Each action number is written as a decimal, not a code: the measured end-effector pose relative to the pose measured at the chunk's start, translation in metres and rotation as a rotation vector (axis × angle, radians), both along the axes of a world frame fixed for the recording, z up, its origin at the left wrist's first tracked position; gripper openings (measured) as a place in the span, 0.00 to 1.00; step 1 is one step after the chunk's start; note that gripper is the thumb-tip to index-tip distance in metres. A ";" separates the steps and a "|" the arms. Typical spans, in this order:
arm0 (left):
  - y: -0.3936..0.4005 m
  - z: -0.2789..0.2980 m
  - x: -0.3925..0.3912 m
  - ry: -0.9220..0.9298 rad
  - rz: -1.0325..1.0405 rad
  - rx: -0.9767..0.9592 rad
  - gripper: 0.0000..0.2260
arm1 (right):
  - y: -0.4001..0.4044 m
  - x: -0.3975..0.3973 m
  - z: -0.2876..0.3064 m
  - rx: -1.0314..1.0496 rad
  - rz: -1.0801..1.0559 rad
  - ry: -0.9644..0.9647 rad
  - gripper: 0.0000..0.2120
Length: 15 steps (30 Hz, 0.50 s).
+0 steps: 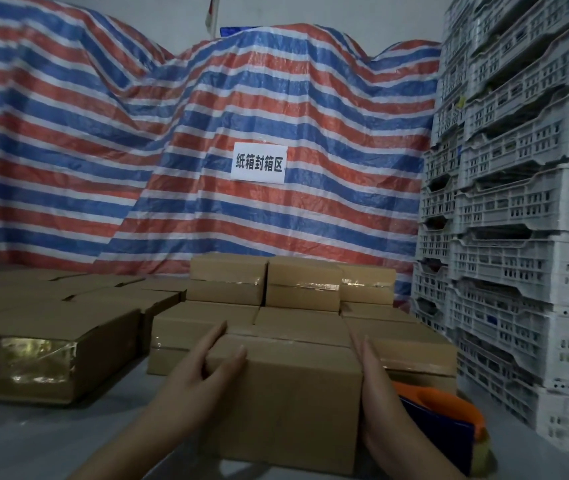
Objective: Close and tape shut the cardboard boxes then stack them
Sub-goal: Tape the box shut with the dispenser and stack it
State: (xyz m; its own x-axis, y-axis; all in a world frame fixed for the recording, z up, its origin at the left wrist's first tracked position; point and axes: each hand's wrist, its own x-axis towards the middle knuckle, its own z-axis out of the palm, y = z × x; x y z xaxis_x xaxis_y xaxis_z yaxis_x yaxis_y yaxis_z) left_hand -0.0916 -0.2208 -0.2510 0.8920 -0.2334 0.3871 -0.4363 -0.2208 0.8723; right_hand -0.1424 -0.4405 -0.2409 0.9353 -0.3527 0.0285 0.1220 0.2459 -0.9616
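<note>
My left hand and right hand clasp opposite side faces of a closed cardboard box, fingers nearly straight, left thumb on the top near edge. Beyond its far edge lies the stack of taped boxes, two layers at the rear. A tape dispenser sits just right of my right wrist. Bare grey table lies open to the left, bounded by a flat taped carton; white crates wall the right.

A warehouse packing area: stacked white plastic crates at right, striped tarpaulin covering goods behind, taped cardboard boxes piled nearby.
</note>
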 end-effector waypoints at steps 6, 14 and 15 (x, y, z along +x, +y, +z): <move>0.004 -0.017 -0.003 0.169 -0.159 -0.198 0.21 | -0.008 -0.025 -0.014 -0.304 0.120 -0.099 0.36; -0.018 -0.003 -0.014 0.084 0.009 -0.264 0.07 | -0.020 -0.029 -0.017 -0.543 0.157 -0.177 0.59; -0.025 0.008 -0.015 0.047 0.019 -0.261 0.09 | -0.024 -0.026 -0.011 -0.549 0.088 -0.204 0.57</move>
State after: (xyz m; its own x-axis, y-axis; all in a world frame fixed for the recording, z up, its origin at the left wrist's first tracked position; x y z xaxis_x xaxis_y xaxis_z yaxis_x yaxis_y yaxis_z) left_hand -0.1069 -0.2458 -0.2427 0.9137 -0.1142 0.3901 -0.3919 0.0069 0.9200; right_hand -0.1688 -0.4642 -0.2520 0.9167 -0.1569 0.3676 0.3199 -0.2631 -0.9102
